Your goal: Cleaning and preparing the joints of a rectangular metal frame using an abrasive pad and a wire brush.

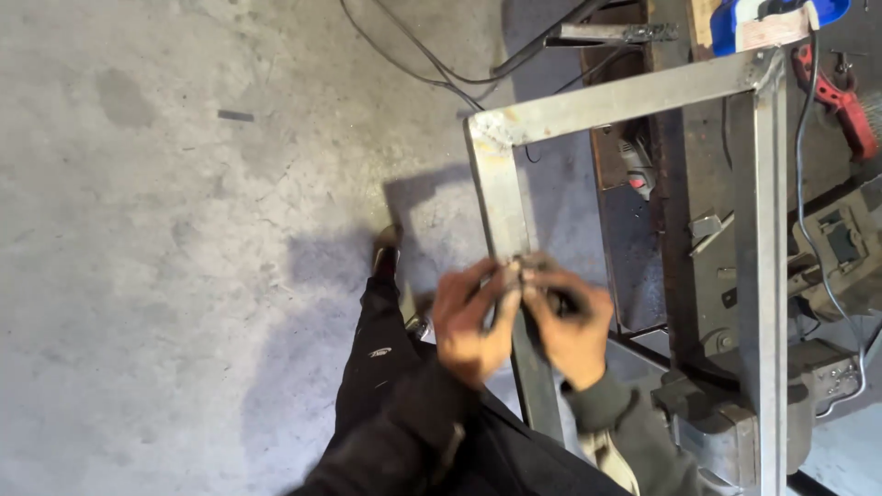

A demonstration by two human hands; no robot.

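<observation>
A rectangular frame of grey steel tube (634, 92) lies over a workbench, and its left bar (501, 197) runs toward me. My left hand (470, 321) and my right hand (571, 329) meet on that bar at its middle. The fingertips of both pinch a small dark metal piece (525, 268) against the tube. The piece is blurred and mostly hidden by my fingers. Both arms wear dark sleeves.
A steel workbench (707, 230) with a bench vise (735, 422) is under the frame's right side. A red clamp (841, 96), a blue object (735, 23) and black cables (432, 64) lie at the top. A power tool (636, 165) sits below the bench. Concrete floor (165, 230) on the left.
</observation>
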